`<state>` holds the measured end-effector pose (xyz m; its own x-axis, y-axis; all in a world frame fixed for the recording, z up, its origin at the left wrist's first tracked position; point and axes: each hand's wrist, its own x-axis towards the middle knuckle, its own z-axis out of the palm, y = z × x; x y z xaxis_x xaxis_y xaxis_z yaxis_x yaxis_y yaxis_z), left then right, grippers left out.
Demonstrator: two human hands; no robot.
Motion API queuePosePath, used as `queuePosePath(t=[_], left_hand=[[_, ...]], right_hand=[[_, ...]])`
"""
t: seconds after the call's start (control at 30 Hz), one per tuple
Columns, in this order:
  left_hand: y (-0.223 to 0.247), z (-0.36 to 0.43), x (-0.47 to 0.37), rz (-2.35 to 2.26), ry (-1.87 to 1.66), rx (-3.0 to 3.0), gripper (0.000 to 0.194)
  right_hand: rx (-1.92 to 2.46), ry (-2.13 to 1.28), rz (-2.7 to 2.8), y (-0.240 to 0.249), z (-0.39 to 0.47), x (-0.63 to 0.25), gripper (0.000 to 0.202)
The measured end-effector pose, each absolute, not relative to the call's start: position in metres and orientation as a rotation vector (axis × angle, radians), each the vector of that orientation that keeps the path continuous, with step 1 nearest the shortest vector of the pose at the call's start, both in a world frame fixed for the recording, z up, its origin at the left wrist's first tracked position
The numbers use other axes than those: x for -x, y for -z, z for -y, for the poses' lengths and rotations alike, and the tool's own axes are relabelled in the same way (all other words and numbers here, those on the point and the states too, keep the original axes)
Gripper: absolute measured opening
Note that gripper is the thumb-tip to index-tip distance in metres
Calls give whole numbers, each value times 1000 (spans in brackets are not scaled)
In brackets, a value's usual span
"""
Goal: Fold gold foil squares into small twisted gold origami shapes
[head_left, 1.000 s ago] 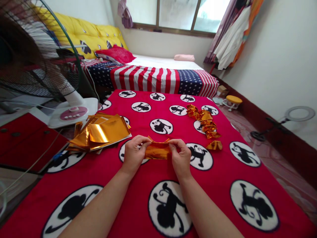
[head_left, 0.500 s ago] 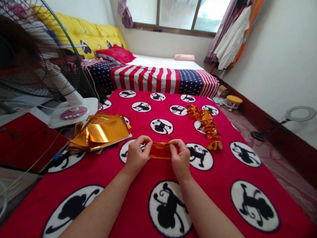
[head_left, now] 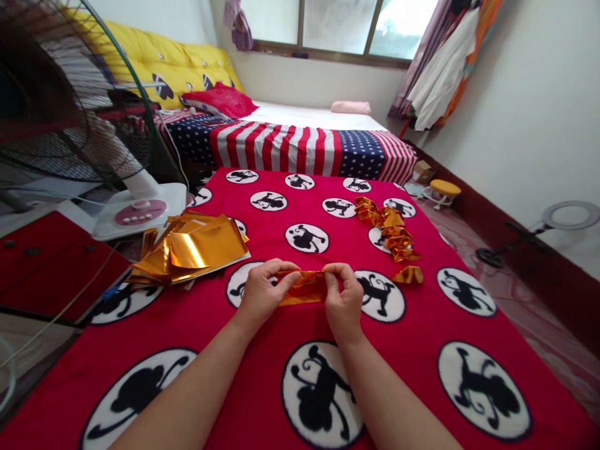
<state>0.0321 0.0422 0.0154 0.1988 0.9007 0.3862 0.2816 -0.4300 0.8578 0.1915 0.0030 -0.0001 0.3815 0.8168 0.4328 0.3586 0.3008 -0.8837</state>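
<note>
Foil [head_left: 308,291] between left grip [head_left: 260,290] and right [head_left: 345,301]

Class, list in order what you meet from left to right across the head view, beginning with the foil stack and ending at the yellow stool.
Foil stack, left hand, held foil, right hand, folded foil pieces, yellow stool.

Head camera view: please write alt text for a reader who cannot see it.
A person's left hand and right hand pinch a gold foil strip over a red monkey-print cloth. Gold sheets lie piled at left, folded gold pieces at right, a bed beyond.
</note>
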Motion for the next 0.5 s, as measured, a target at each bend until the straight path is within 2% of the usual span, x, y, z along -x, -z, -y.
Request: queuePosePath(t=[0.23,0.5], left_hand=[[-22,-40,-30,-1088,-1258,-1980,13],[-27,-35,-32,-1012,-1270,-2145,12]], right_hand=[[1255,-405,1323,-6,-1,-193,8],[1293,-113,1615,-20,0,-190,6]])
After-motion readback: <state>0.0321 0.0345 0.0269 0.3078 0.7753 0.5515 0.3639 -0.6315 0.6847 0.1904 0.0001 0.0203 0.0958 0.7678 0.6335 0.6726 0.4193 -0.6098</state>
